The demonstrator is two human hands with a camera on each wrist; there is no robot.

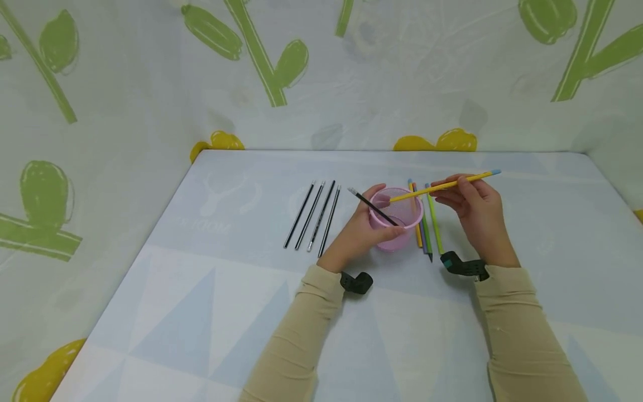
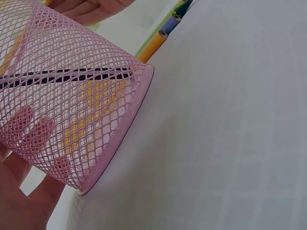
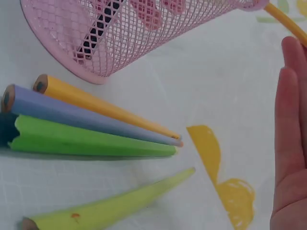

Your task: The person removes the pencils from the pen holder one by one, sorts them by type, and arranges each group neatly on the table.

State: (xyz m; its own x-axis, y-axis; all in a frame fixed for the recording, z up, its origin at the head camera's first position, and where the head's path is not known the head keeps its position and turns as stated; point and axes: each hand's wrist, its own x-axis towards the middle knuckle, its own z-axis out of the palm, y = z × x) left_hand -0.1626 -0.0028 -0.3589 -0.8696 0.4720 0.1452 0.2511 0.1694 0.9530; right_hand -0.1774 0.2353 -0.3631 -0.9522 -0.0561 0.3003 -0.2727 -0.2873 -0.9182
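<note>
My left hand (image 1: 358, 231) grips a pink mesh pencil cup (image 1: 394, 243) round its side, its mouth tilted up. A black pencil (image 1: 369, 205) leans inside, its end sticking out past the rim; the left wrist view shows it through the mesh. My right hand (image 1: 477, 215) pinches a yellow pencil (image 1: 482, 176) with a blue end, its other end at the cup's mouth. Beside the cup lie a yellow-orange pencil (image 3: 105, 105), a purple one (image 3: 86, 117), a green one (image 3: 91, 139) and a light green one (image 3: 115, 203).
Several black pencils (image 1: 313, 215) lie in a slanted row left of the cup. The table (image 1: 176, 312) has a pale cloth with blue triangles. Behind it rises a white backdrop (image 1: 402, 72) printed with green plants.
</note>
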